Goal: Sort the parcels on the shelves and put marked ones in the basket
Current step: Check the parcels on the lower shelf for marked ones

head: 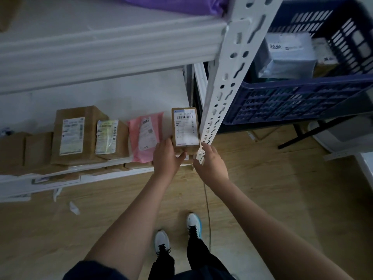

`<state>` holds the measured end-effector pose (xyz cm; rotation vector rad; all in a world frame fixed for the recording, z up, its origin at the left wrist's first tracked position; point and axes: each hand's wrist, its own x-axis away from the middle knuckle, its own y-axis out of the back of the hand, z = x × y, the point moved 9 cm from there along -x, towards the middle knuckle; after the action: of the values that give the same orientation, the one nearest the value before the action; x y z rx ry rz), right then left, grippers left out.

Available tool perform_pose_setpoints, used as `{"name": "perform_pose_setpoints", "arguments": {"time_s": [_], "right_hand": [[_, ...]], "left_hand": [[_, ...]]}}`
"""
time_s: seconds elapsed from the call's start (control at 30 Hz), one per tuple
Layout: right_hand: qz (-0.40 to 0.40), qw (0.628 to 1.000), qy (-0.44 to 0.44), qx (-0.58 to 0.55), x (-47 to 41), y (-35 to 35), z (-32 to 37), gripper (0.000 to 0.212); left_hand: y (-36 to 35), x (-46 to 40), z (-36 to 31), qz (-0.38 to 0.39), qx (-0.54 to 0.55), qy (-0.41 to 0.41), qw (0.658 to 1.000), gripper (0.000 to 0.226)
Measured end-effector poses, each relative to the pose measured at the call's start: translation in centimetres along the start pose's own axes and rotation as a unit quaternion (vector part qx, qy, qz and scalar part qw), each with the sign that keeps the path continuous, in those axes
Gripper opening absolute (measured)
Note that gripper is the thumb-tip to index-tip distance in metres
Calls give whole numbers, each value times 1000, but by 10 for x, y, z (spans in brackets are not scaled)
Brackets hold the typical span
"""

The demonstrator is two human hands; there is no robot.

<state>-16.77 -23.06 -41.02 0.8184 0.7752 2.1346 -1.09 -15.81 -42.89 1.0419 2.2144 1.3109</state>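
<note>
A small cardboard box is sitting at the right end of the lower shelf, just beside the white slotted upright post, with its white shipping label facing up and its long axis running from the shelf's front edge toward the back. The left hand is gripping the box's near left corner, thumb curling across the front edge. The right hand is reaching in at the foot of the post, its fingertips partly hidden behind the metal, so whether it is touching or gripping the box is impossible to tell. To the left of the post along the same shelf, a pink mailer bag and two more labelled brown boxes are lying label up, long sides also running front to back; further boxes at the left edge are cut off. To the right of the post, a dark blue basket is holding a grey parcel with handwriting too blurred to read. A purple bag is lying on the upper shelf, cropped by the top edge.
</note>
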Motion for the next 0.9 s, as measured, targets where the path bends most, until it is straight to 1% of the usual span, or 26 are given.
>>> {"name": "perform_pose_setpoints", "arguments": {"time_s": [0.17,0.23,0.3,0.4,0.5,0.57,0.63,0.77,0.9], "right_hand": [[9,999,-24,22,16,0,-18,54],[15,999,-19,28,21,-3,-13,52],[23,999,1,41,25,-10,-2,48],[41,997,33,64,26,-26,22,48],[53,995,53,73,25,-45,50,52],[57,994,54,78,22,-56,66,52],[69,992,59,91,20,-69,82,53],[89,986,79,121,10,-97,108,55],[103,979,59,165,-5,-119,109,64]], "left_hand": [[1,3,-2,28,-8,35,999,52],[10,8,5,23,-4,37,999,55],[25,15,14,6,-2,27,1000,57],[47,27,42,-10,-6,15,1000,49],[62,39,78,-6,-11,31,999,52],[71,46,100,1,-14,51,999,50],[75,52,119,20,-4,65,998,49],[73,55,147,82,-3,69,994,58],[62,50,161,129,-7,62,990,62]]}}
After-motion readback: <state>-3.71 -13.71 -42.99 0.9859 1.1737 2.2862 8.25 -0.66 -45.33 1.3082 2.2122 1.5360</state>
